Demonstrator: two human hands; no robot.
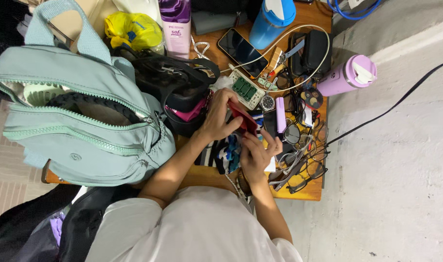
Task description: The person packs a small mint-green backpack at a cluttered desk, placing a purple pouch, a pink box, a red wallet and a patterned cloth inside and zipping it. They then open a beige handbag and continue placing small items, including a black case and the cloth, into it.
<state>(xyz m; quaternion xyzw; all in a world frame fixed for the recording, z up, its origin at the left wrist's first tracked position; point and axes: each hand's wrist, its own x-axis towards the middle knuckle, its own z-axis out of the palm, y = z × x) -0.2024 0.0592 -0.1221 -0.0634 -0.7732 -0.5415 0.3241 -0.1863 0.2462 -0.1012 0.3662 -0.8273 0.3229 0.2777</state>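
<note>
Red wallet [243, 120] clamped between left-hand fingers [229, 112] and right-hand fingers [267, 143]

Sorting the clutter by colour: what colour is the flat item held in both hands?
Dark red, seen in the head view: the wallet-like item is gripped by the left hand and right hand.

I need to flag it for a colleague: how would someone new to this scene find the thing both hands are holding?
Start at the big pale green backpack on the wooden table, then go right past the black bag. There the left hand and right hand hold a small flat red wallet, the only red item among the dark clutter.
</note>
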